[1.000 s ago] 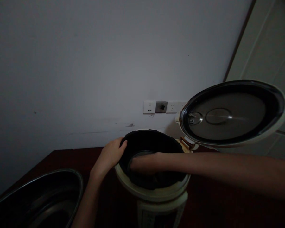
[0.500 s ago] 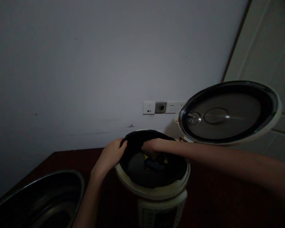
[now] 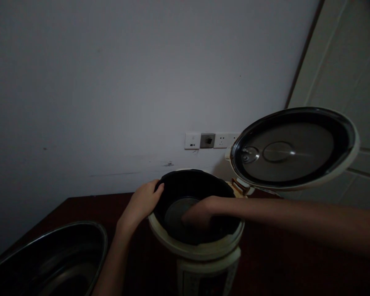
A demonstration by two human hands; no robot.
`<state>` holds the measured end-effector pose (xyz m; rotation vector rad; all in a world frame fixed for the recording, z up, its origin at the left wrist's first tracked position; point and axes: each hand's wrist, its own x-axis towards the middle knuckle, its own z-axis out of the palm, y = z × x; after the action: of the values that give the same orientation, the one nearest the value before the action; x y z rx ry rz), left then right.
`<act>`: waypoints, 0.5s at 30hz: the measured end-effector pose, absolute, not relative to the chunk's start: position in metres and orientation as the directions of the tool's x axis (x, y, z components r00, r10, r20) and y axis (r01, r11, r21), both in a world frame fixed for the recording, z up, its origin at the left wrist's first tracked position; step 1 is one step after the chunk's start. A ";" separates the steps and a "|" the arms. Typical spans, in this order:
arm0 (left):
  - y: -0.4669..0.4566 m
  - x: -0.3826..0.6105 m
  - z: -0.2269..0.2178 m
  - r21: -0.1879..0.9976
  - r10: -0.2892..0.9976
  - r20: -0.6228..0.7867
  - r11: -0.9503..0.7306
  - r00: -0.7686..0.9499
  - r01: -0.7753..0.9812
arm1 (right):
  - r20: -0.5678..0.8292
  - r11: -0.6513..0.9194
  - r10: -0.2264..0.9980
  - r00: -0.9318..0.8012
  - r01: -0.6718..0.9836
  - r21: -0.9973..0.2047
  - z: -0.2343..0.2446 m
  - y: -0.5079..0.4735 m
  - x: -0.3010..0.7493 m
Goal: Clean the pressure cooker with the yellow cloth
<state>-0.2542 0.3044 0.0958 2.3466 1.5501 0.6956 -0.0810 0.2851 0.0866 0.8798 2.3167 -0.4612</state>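
Observation:
A cream rice cooker (image 3: 200, 250) stands on a dark wooden table (image 3: 280, 267) with its hinged lid (image 3: 291, 150) swung up to the right. My left hand (image 3: 143, 202) grips the cooker's left rim, fingers curled over the edge. My right hand (image 3: 199, 214) reaches down inside the dark cavity, over the round plate at the bottom. Its fingers are bent down and hidden in the dim interior. In the frame half a second ago it held something dark and yellow, like a cloth or sponge; I cannot make it out now.
A metal inner pot (image 3: 49, 263) lies at the lower left of the table. Wall sockets (image 3: 208, 140) sit on the pale wall behind the cooker. A door (image 3: 342, 82) stands at the right.
My right hand went from the cavity's floor up to the back rim, then down again toward the middle of the bottom. The left hand stayed on the rim.

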 end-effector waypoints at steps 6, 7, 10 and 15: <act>0.303 -0.254 0.096 0.458 0.923 0.243 -0.381 0.299 0.803 | -0.287 0.792 0.610 -0.739 0.585 0.177 0.128 0.269 -0.082; 0.302 -0.254 0.097 0.460 0.924 0.240 -0.377 0.297 0.804 | -0.258 0.782 0.624 -0.738 0.594 0.191 0.129 0.269 -0.078; 0.301 -0.253 0.098 0.467 0.924 0.239 -0.379 0.298 0.799 | -0.362 0.785 0.597 -0.715 0.615 0.079 0.119 0.269 -0.064; 0.300 -0.252 0.099 0.448 0.926 0.237 -0.371 0.292 0.813 | -0.440 0.876 0.276 -0.854 0.412 -0.251 0.102 0.267 -0.051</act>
<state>-0.2516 0.2996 0.0993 2.3197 1.5977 0.6805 -0.0509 0.2674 0.1018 0.5081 2.6497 -0.4772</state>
